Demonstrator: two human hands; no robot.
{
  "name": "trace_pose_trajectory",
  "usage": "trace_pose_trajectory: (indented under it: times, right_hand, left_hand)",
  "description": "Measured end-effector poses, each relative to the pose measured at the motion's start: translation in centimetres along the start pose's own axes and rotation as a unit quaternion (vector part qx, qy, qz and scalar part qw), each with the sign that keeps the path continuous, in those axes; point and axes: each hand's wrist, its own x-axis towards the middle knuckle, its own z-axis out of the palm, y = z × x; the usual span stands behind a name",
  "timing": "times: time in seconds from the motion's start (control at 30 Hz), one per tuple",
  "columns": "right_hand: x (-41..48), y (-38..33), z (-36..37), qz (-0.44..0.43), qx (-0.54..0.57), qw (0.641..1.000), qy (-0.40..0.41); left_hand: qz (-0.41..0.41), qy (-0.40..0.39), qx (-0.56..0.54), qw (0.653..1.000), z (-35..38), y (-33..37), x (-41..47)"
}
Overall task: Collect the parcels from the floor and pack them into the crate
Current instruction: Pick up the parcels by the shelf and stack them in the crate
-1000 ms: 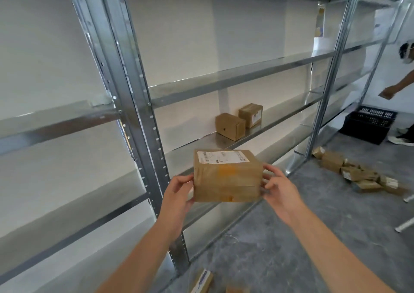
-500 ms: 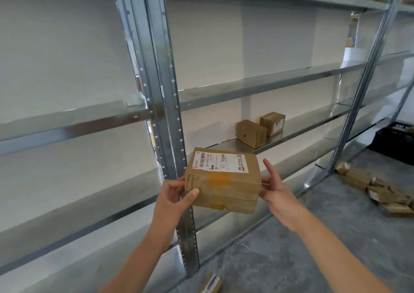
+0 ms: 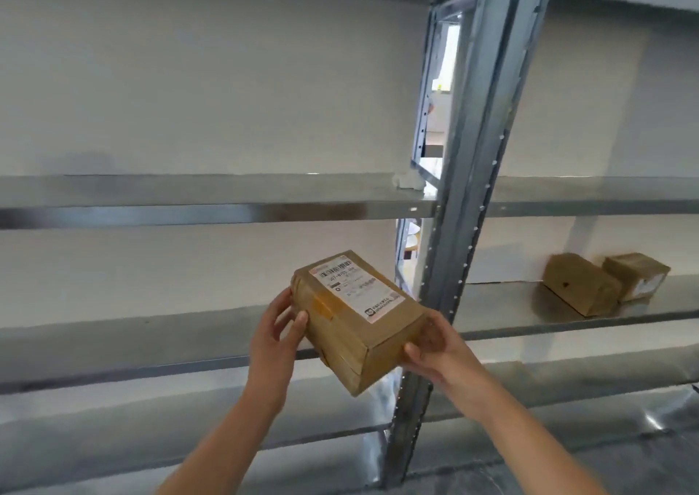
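Your left hand (image 3: 278, 337) grips the far end of the parcel (image 3: 359, 320), thumb on the near face and fingers wrapped behind it. Your right hand (image 3: 440, 354) clasps the near corner, thumb against the end flap. Between them the parcel hangs in the air, tilted, label side up, its length running from 10 o'clock to 4 o'clock, in front of a steel shelf (image 3: 151, 339).

Just beside it at 3 o'clock stands the rack's upright post (image 3: 465, 230). Past the post, also at 3 o'clock, a plain brown box (image 3: 580, 288) and a labelled box (image 3: 637, 275) sit side by side on the shelf.

As for progress, this parcel is collected but not packed. The crate is not in view, so you will likely have to turn to find it. Only a strip of floor (image 3: 567, 472) shows at 5 o'clock, so how many parcels remain cannot be told.
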Motion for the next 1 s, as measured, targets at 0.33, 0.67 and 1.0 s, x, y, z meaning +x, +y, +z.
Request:
trace_pose_trajectory:
  times: [0.33,0.67,1.0]
  right_hand:
    - [7.4,5.0,20.2,0.112,0.061,0.972,-0.195]
    - [10.7,10.0,39.3,0.159,-0.017,0.916,-0.368]
    - [15.4,13.4,57.2,0.123,-0.095,0.856,-0.494]
  left_hand:
    - [0.008,0.174,0.05,0.983,-18.7,-0.8,-0.9]
    - [-0.107,0.36,0.063,0.925,-33.3,-1.5,-5.1]
    - [-0.129,0.523,0.01,0.843,-44.0,-0.1,-5.6]
